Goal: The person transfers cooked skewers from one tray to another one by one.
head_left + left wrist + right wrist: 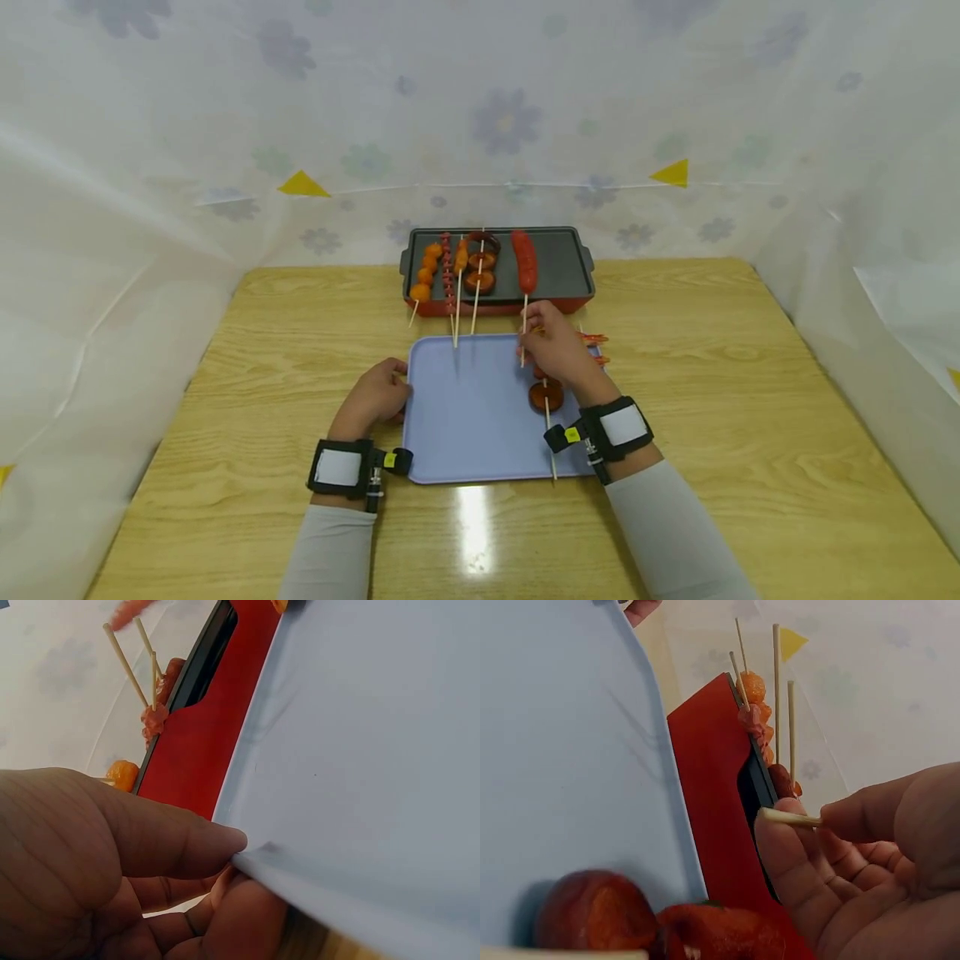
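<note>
My right hand [557,346] pinches the wooden stick [791,819] of a red sausage skewer [525,262] between thumb and fingers. The sausage is over the right half of the black grill pan [558,275]; whether it touches the surface I cannot tell. With thumb on top and fingers beneath, my left hand [378,392] grips the edge of the pale blue tray [472,417]. Under and beside my right forearm, a mushroom skewer [546,397] lies on the tray, and reddish shrimp-like pieces [594,339] stick out past its right edge, partly hidden.
Along the pan's left half lie an orange ball skewer [425,275], a thin reddish skewer [447,267], an orange meat skewer [461,257] and a mushroom skewer [480,282]. Their sticks jut over the front rim toward the tray. Patterned sheeting [506,121] hangs behind the wooden table [712,400].
</note>
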Demonstrator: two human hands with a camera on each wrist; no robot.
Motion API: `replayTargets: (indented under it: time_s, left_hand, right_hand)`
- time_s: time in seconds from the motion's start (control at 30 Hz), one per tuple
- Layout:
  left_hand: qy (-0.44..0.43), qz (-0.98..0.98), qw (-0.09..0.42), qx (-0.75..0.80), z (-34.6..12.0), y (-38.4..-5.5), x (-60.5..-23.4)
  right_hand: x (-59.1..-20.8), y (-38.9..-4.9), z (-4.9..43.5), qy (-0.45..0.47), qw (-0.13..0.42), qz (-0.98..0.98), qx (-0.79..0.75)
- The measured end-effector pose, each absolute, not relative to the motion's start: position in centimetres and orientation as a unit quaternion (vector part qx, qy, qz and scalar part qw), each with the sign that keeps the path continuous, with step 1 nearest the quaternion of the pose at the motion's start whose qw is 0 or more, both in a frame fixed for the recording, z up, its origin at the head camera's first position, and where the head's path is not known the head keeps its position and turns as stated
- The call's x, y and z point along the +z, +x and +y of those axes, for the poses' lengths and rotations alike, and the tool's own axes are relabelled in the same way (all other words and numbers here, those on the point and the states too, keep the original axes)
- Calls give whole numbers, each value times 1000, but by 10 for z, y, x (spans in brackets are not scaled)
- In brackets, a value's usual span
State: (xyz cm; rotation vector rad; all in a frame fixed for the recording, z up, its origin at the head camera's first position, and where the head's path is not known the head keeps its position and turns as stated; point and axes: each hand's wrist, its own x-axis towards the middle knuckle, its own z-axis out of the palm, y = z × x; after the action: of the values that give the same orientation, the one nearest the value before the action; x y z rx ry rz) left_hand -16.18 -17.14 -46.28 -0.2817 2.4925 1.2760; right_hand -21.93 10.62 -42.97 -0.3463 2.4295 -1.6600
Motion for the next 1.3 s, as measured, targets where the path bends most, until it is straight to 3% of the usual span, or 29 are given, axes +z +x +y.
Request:
replayTargets:
  time_s: [0.37,0.67,1.3]
  left_hand:
    - [-99,873,168,447,-173,-161,-464]
    - [-99,872,166,451,-174,-162,-463]
    - [-104,871,173,448,-172,-163,-462]
  right_hand:
    - [-432,-196,119,-172,-5,849,-500]
    - [-419,-181,124,-222,-129,881,-397]
    - [-405,-163,126,-241,-145,873,-399]
